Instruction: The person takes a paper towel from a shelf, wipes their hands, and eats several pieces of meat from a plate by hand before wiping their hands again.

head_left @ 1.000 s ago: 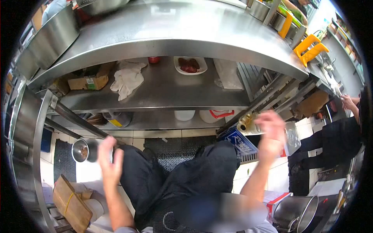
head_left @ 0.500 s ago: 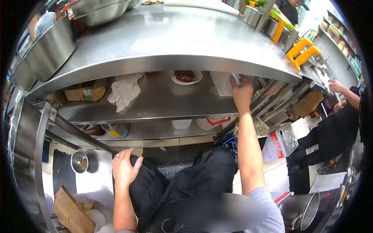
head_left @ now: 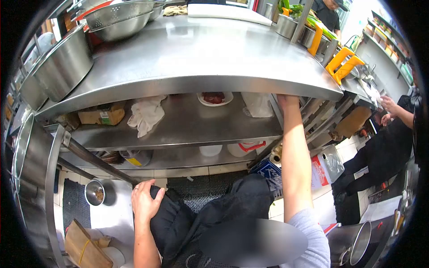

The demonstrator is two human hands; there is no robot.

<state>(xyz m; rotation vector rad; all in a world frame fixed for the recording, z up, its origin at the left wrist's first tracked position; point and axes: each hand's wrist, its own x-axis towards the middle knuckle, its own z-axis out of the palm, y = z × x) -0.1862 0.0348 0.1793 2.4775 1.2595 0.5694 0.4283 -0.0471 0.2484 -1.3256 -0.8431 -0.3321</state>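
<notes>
My left hand lies on my left knee, fingers stretched out with nothing in them. My right hand reaches under the front edge of the steel counter at its right end; the counter hides its fingers and anything they hold. Just left of that hand, a whitish plastic bag lies on the middle shelf. Farther left on this shelf are a white dish with dark red contents and a crumpled white cloth.
Metal colanders and bowls and a large pot stand on the counter's left side. A blue box is beside my right knee. A small metal bowl sits lower left. A co-worker stands at right, another person beyond the counter.
My right hand has gone farther under the counter edge, so its fingers no longer show. My left hand stays on the knee. The whole view has shifted slightly.
</notes>
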